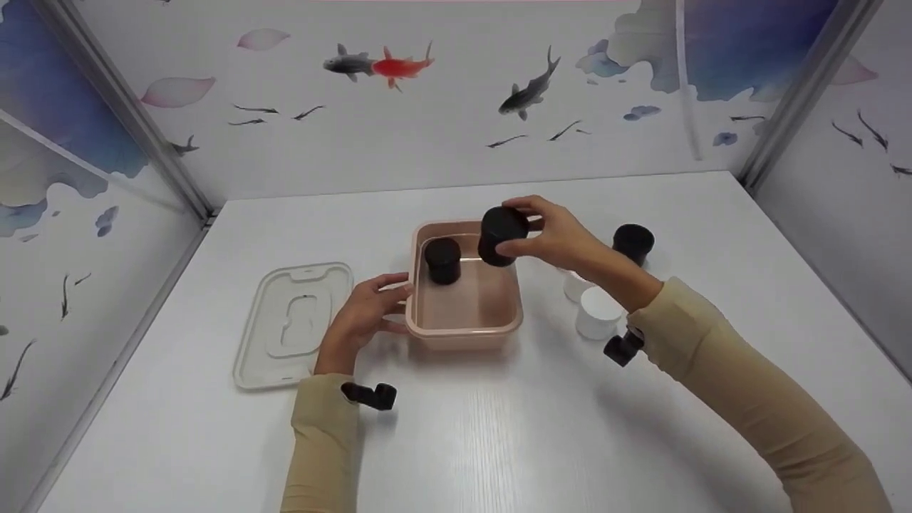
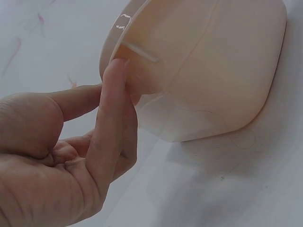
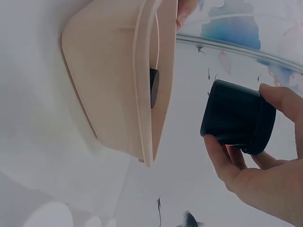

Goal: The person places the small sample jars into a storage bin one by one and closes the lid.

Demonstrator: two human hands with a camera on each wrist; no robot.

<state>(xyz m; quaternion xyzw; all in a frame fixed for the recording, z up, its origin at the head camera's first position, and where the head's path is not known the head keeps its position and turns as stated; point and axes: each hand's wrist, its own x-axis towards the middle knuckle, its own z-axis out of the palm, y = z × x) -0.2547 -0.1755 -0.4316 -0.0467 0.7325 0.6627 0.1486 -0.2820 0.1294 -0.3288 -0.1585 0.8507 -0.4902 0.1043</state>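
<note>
In the head view my right hand [image 1: 563,235] holds a black lidded jar [image 1: 501,235] over the far right corner of a pink plastic box [image 1: 464,340]. Thumb and fingers pinch the jar's sides, and the right wrist view shows this black jar [image 3: 234,116] tilted, apart from the box. Another black jar [image 1: 443,261] stands inside the box, towards its far left. My left hand [image 1: 365,310] touches the box's left side with fairly straight fingers; up close, its fingertips rest at the rim of the pink box [image 2: 222,71].
A pale, translucent lid [image 1: 285,363] lies on the white table left of the box. To the right are a white jar [image 1: 598,313], another white jar [image 1: 576,286] partly behind the right forearm, and a black jar [image 1: 633,241]. Printed panels enclose the table's back and sides.
</note>
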